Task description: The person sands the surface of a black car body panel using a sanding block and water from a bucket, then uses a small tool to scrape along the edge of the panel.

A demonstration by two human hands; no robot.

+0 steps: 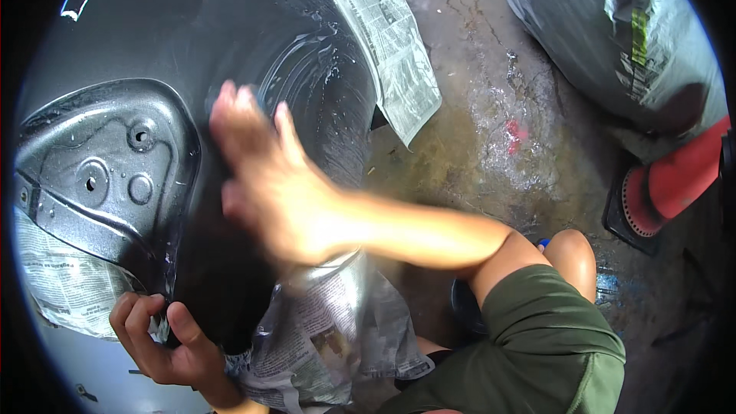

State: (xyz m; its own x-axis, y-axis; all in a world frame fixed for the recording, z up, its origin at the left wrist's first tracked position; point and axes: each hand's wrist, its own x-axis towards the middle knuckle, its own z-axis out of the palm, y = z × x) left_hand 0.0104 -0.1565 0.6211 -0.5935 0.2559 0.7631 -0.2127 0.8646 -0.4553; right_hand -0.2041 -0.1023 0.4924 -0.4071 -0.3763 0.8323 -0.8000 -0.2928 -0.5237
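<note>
A dark grey vehicle body panel (230,19) fills the left half of the view, wet and streaked with whitish suds in curved strokes. My right hand (276,184) lies over it, palm toward the surface. Motion smears its fingers. A bluish sliver shows beside the fingertips, but whatever is under the hand stays hidden. At the lower left, my left hand (169,345) has its fingers and thumb curled on either side of the lower end of the panel's rim. Just above that hand is a recessed pocket (115,165) with round holes and a raised lip.
Newspaper masking (406,80) hangs along the panel's far right edge. More newspaper (69,276) covers the area by my left hand, and plastic-covered sheets (330,337) lie near my lap. Right of me are wet concrete floor (460,153), a grey plastic cover (583,31) and a red stand (675,180).
</note>
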